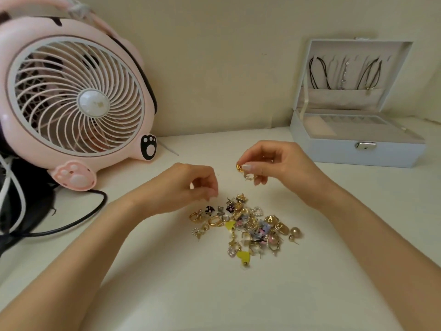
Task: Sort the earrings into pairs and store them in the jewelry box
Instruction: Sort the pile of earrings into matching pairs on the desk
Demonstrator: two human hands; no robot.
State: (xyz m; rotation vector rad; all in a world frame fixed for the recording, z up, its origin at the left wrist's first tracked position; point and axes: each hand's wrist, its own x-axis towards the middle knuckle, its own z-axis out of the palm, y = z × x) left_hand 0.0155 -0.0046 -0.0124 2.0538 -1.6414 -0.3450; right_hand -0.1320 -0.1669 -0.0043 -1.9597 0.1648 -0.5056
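A heap of several mixed earrings (248,226) lies on the white table: gold hoops, yellow hearts, pearl hearts, blue and dark flowers. My right hand (274,163) is raised above the heap's far side and pinches a gold hoop earring (239,167) between thumb and fingers, with another small pearly piece (248,177) dangling below. My left hand (191,185) hovers at the heap's left edge with fingers curled down; whether it holds anything is hidden. The pale blue jewelry box (358,152) stands open at the back right, its tray compartments visible.
A pink desk fan (74,99) with paw-shaped feet stands at the back left, its black cable (78,219) trailing over the table. Necklaces (346,75) hang inside the box lid. A beige wall runs behind the table.
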